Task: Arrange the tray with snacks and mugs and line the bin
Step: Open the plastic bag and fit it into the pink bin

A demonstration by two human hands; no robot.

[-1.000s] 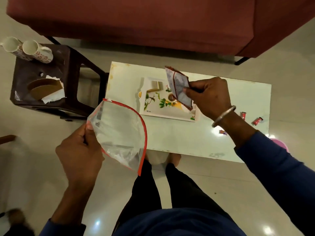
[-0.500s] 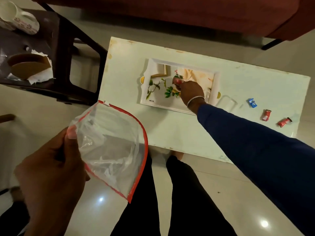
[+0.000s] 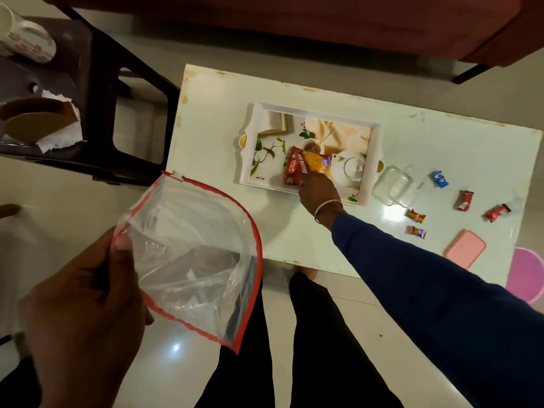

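Snack packet (image 3: 304, 169) newly on tray (image 3: 250, 172), angled; right hand (image 3: 319, 192) holding.

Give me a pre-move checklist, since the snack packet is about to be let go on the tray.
1. Snack packet over the tray: ok.
2. Packet lying flat: not ok, tilted in the right hand.
3. Room left on the tray: ok.
4. Left hand grips the zip bag: ok.
5. Small candies on the tray: not ok, on the table.
6. Mug on the tray: not ok, on the stool.
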